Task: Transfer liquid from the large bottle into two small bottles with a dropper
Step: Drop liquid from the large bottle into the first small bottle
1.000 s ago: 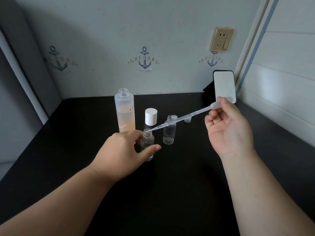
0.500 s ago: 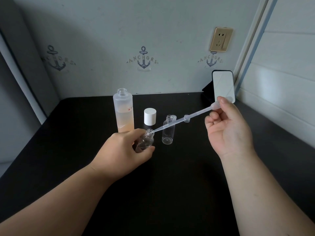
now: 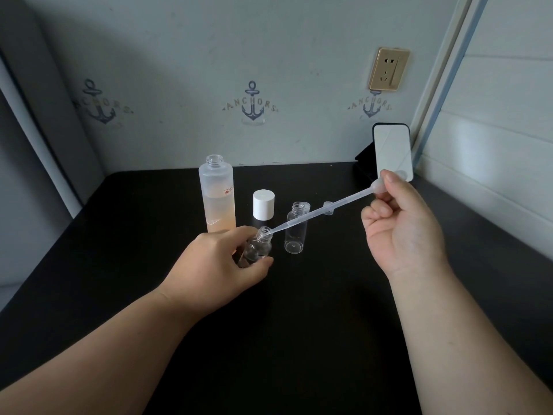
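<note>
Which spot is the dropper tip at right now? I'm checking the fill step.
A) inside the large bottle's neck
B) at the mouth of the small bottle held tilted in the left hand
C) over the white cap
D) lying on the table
B: the dropper, pinched at its bulb by the right hand, has its tip at the mouth of the tilted small bottle that the left hand holds.

Dropper (image 3: 326,210) tip at tilted small bottle (image 3: 258,246) mouth; second small bottle (image 3: 295,227) upright at 3 o'clock; large bottle (image 3: 217,195) uncapped, 11 o'clock.

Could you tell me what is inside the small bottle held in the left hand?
The dropper tip sits in the mouth of the tilted small bottle. The glass looks clear; the left hand covers its base, so any liquid there is hidden.
</note>
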Demonstrator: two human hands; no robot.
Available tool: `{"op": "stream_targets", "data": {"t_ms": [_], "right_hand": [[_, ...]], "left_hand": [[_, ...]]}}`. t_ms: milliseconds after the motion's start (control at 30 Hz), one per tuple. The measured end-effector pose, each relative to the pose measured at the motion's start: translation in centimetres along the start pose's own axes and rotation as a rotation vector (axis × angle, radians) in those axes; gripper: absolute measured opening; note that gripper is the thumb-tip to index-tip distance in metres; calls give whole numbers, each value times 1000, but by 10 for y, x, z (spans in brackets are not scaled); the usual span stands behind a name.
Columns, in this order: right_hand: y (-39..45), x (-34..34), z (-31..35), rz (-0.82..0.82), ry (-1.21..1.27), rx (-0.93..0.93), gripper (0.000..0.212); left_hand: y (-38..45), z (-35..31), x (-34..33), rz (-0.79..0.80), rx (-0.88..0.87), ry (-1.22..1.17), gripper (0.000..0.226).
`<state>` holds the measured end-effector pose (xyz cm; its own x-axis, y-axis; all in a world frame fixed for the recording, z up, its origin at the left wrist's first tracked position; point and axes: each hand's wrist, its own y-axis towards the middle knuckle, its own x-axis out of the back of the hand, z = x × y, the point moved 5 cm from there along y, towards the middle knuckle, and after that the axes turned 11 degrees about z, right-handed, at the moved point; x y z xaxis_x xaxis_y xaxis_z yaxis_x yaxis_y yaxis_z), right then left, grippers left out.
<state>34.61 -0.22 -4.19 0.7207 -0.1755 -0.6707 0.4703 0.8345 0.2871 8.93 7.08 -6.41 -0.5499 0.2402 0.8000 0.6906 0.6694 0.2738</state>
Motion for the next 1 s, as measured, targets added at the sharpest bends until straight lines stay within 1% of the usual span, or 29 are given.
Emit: {"op": "stream_targets", "data": {"t_ms": [333,500,633,767,800,933,1000], "right_hand": [[-2,-2,1,-12,-2,0,20],[-2,-2,3,9,-21,1,28],[-1,0,4,4,-28,30,16],[-1,1,3,-10,-22,31,19],[-1,1,2,-18,-19,25,17],[-1,2,-1,-38,29,18,3],[-1,5,-2,-52,46,8,7]], "left_hand": [[1,2,-2,6,-10,9,35],[1,4,-3,12,-9,3,33],[1,6,-3,3,-5,2,33],[1,7,-4,0,-1,-3,40],[1,7,-4,-4,7,2,42],[3,9,-4,9,31,4,32],[3,9,-3,23,42,-11,33]]}}
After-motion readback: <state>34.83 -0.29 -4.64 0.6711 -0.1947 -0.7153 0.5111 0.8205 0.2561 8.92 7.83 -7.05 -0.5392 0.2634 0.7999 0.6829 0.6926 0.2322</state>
